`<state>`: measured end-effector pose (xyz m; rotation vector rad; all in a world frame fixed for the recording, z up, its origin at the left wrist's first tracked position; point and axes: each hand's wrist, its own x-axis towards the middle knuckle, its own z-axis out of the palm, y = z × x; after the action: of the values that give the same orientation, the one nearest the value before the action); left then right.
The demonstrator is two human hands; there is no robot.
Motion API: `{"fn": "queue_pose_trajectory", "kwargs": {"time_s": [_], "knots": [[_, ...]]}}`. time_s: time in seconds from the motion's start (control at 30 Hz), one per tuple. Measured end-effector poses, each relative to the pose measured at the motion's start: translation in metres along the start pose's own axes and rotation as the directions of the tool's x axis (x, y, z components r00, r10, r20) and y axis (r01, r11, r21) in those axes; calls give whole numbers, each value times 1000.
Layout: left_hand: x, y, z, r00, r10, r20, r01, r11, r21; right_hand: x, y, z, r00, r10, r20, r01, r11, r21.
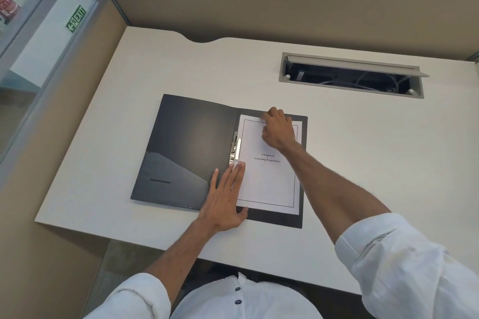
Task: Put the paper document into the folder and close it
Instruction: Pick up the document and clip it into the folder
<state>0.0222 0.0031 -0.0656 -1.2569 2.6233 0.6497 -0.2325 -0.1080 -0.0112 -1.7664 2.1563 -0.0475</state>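
Both hands are down on the open folder (pixel 197 147). Left hand (pixel 225 197) lies flat, fingers spread and straight, pointing toward 1 o'clock; its fingertips rest on the left edge of the paper (pixel 269 176) just below the metal clip (pixel 235 151), and its thumb touches the paper's lower left corner. Right hand (pixel 278 129) is curled at the paper's top edge, at 12 o'clock of the sheet, fingers bent down onto it; whether it pinches the sheet or only presses on it, I cannot tell.

That paper sits on the folder's right half, its left edge beside the clip at the spine. Printed on it: "Chapter 6, Learning Experience". On the left half, empty and dark, a pocket (pixel 171 179) sits at its lower end. Open and flat, the folder lies on the pale tabletop (pixel 129 111). At 2 o'clock from the folder, well apart, a cable hatch (pixel 352 75) stands open in the tabletop. White sleeves (pixel 404 261) are rolled up on both arms.
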Motion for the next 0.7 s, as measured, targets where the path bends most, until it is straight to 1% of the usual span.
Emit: {"fn": "queue_pose_trajectory", "kwargs": {"time_s": [0.27,0.33,0.4,0.47,0.53,0.6,0.67,0.7], "knots": [[-1,-1,-1,1000,14,-9,-14,1000,-1,-2,0,-1,1000,-1,-2,1,1000,31],[-3,-1,-2,998,34,-51,-35,999,-18,-4,1,-2,999,12,-33,-10,997,72],[-5,-3,-4,993,29,-111,-33,999,-40,-9,3,-3,996,59,-71,-48,988,149],[-5,-4,-8,987,-19,-159,6,997,-80,-18,7,-1,984,141,-113,-107,959,263],[-4,-3,-12,976,-121,-183,88,980,-180,-32,12,2,951,265,-159,-184,898,400],[-2,1,-17,941,-273,-198,202,927,-316,-52,16,9,884,429,-185,-272,794,544],[-1,6,-20,891,-400,-213,301,873,-384,-74,20,17,798,581,-159,-367,678,637],[-1,9,-22,870,-439,-223,329,855,-401,-85,22,21,761,634,-136,-408,632,659]]}}
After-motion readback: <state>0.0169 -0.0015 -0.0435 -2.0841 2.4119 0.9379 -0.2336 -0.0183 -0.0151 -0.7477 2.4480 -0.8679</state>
